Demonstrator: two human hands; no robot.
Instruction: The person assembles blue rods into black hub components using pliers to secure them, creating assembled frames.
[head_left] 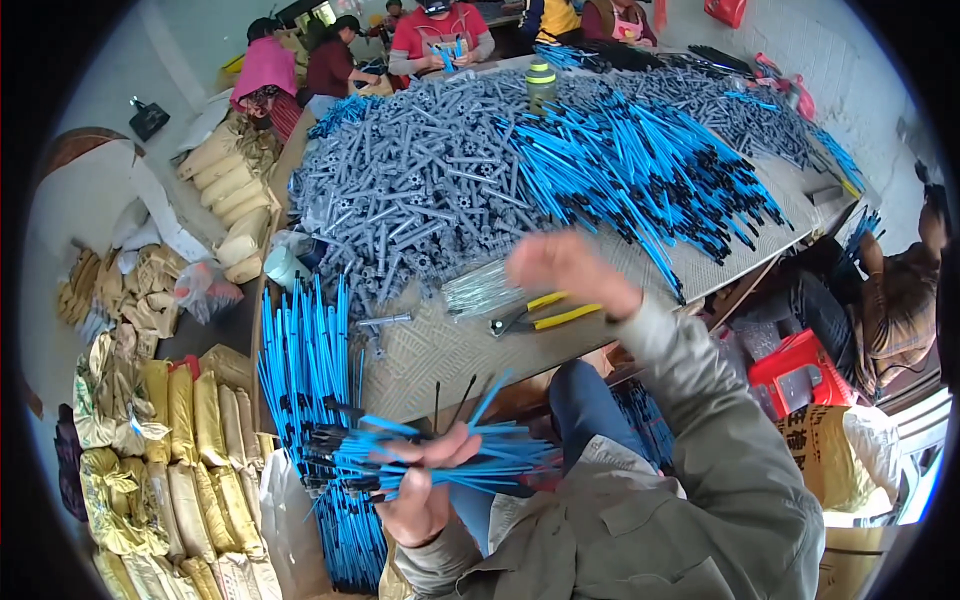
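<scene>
A loose bundle of thin blue rods with black ends (505, 448) lies across my left hand (415, 508), whose fingers and thumb close round it, low in front of the table edge. My right hand (572, 268) is raised over the table, smeared by motion, so its fingers do not read clearly. Under and beside it are a bunch of clear thin strips (478, 292) and pliers with yellow handles (562, 314). More blue rods (310, 335) stand stacked by the table's left corner, close to my left hand.
Grey ribbed plastic tubes (400, 180) are heaped over the table, beside a wide pile of blue rods (640, 165). A bottle (541, 88) stands among them. Filled sacks (190, 430) line the left floor. Several people work behind the table; another person (890, 290) sits at right near a red stool (800, 370).
</scene>
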